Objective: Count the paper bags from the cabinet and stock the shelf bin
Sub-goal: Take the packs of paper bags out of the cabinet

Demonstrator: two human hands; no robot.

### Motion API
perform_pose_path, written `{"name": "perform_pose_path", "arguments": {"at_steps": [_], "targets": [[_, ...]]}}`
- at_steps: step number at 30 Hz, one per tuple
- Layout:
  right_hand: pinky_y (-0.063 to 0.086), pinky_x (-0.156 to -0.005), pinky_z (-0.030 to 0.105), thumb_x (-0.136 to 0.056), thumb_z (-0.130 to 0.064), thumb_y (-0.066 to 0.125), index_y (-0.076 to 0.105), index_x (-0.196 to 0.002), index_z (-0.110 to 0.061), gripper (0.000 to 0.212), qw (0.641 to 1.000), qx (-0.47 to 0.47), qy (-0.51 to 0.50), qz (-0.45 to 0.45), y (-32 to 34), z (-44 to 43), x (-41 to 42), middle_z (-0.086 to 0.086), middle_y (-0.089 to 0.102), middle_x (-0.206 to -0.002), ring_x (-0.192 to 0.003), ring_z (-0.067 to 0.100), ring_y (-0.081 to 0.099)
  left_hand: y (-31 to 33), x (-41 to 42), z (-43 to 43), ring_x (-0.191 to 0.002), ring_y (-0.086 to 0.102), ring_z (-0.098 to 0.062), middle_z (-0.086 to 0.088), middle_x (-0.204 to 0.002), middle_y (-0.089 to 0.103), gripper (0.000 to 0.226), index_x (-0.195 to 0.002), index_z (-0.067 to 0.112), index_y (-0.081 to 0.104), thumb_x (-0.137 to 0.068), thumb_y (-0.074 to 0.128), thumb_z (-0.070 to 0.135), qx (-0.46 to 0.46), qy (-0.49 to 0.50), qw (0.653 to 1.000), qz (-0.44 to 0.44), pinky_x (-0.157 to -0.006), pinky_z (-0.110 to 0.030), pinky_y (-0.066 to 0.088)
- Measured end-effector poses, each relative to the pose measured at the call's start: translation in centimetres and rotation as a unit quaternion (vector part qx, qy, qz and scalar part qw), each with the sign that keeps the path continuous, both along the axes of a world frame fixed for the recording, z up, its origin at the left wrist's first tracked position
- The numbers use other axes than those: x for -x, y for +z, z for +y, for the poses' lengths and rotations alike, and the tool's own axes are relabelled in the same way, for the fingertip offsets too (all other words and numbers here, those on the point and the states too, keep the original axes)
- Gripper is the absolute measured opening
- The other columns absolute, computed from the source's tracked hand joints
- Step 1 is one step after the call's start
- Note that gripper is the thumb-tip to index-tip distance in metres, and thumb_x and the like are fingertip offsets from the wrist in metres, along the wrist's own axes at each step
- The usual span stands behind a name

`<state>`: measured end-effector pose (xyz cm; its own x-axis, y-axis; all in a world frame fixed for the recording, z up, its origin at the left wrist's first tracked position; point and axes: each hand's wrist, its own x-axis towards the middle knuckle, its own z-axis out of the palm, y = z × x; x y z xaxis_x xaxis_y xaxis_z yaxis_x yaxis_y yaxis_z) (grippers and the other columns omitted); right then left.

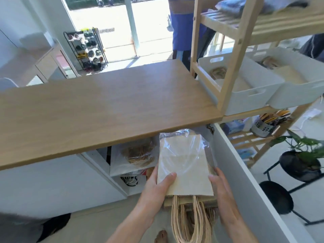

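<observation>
Head view: left hand (154,188) and right hand (222,192) clasp a plastic-wrapped stack of paper bags (185,165) at the open cabinet (233,165) below the tabletop's (105,109) front edge — counting and the shelf bin (245,92) remain.

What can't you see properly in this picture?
- How many paper bags the hands hold: stacked flat, inside clear plastic wrap.
- Cabinet inside: the countertop hides most.
- White bins on the shelf: contents partly behind the walls.
- Top shelf items: blurred, cut off.
</observation>
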<state>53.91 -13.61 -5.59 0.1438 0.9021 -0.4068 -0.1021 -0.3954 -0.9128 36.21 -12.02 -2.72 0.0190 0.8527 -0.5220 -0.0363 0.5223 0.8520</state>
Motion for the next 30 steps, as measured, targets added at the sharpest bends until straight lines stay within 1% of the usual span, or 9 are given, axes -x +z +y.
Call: {"name": "perform_pose_path", "arguments": {"at_steps": [2,6,9,13,16,18,23,27,30], "targets": [[0.034,-0.11,0.049,-0.054,-0.068,0.055,0.036,-0.142,-0.042,0.093,1.0,-0.019,0.008,-0.002,2.4,-0.1,0.1,-0.007,0.048,-0.14,-0.13,0.018,0.044,2.2,0.2,-0.3,-0.09,0.072,-0.011,0.01,-0.102,0.075,0.036,-0.123,0.035,0.057,-0.087,0.065,0.036,-0.022,0.007,1.0,0.01,-0.089,-0.039,0.056],[0.036,-0.108,0.048,-0.056,-0.067,0.057,0.04,-0.135,-0.049,0.083,0.998,-0.067,0.013,0.002,7.2,1.7,0.6,-0.012,0.052,-0.134,-0.124,0.014,0.048,6.3,1.3,0.8,-0.1,0.069,-0.009,0.017,-0.106,0.073,0.044,-0.121,0.047,0.054,-0.08,0.067,0.054,-0.071,0.007,0.997,0.01,-0.097,-0.04,0.051],[0.039,-0.107,0.048,-0.055,-0.069,0.057,0.044,-0.132,-0.05,0.08,0.995,-0.103,0.011,0.003,9.4,4.4,1.2,-0.017,0.058,-0.125,-0.118,0.008,0.053,8.4,2.0,3.0,-0.096,0.067,-0.01,0.019,-0.096,0.074,0.039,-0.118,0.047,0.056,-0.081,0.061,0.055,-0.083,0.015,0.996,0.01,-0.085,-0.033,0.051],[0.034,-0.111,0.048,-0.057,-0.073,0.056,0.04,-0.135,-0.049,0.083,0.992,-0.122,0.0,-0.014,10.7,10.3,3.0,-0.014,0.05,-0.136,-0.127,0.012,0.045,9.4,3.5,9.2,-0.089,0.071,-0.018,0.006,-0.088,0.077,0.036,-0.116,0.032,0.06,-0.084,0.062,0.048,-0.077,0.034,0.996,-0.01,-0.086,-0.042,0.056],[0.031,-0.112,0.05,-0.058,-0.076,0.053,0.036,-0.137,-0.049,0.085,0.992,-0.121,0.008,-0.024,10.8,15.5,4.2,-0.012,0.044,-0.144,-0.133,0.016,0.039,9.2,4.4,14.7,-0.068,0.071,-0.014,0.003,-0.081,0.075,0.039,-0.12,0.024,0.06,-0.087,0.061,0.045,-0.082,0.039,0.996,-0.019,-0.059,-0.029,0.055],[0.029,-0.113,0.049,-0.06,-0.075,0.052,0.034,-0.141,-0.045,0.088,0.993,-0.115,0.013,-0.031,10.7,18.5,4.8,-0.01,0.041,-0.146,-0.135,0.017,0.036,8.7,4.8,18.1,-0.054,0.066,-0.01,0.005,-0.072,0.071,0.041,-0.121,0.02,0.059,-0.087,0.06,0.044,-0.081,0.036,0.996,-0.014,-0.049,-0.024,0.05],[0.033,-0.111,0.049,-0.065,-0.069,0.053,0.039,-0.141,-0.037,0.084,0.994,-0.099,0.007,-0.034,9.2,25.5,6.2,-0.004,0.046,-0.141,-0.13,0.02,0.041,7.0,6.0,25.6,-0.073,0.068,-0.019,-0.002,-0.092,0.071,0.041,-0.123,0.023,0.056,-0.089,0.058,0.045,-0.051,0.01,0.999,-0.005,-0.064,-0.036,0.059],[0.035,-0.11,0.052,-0.058,-0.078,0.058,0.049,-0.133,-0.036,0.087,0.995,-0.09,0.0,-0.043,6.7,29.3,6.3,-0.002,0.054,-0.137,-0.128,0.021,0.048,5.7,6.5,29.2,-0.075,0.069,-0.018,-0.001,-0.092,0.072,0.042,-0.124,0.021,0.057,-0.089,0.058,0.045,-0.036,0.008,0.999,-0.005,-0.063,-0.031,0.056],[0.034,-0.111,0.049,-0.061,-0.075,0.056,0.049,-0.135,-0.033,0.086,0.995,-0.08,-0.01,-0.062,5.5,31.0,6.1,-0.002,0.054,-0.139,-0.13,0.02,0.047,5.2,6.6,30.3,-0.074,0.068,-0.02,-0.002,-0.092,0.072,0.044,-0.124,0.024,0.058,-0.087,0.057,0.047,-0.017,0.003,1.0,-0.01,-0.065,-0.033,0.057]]}}
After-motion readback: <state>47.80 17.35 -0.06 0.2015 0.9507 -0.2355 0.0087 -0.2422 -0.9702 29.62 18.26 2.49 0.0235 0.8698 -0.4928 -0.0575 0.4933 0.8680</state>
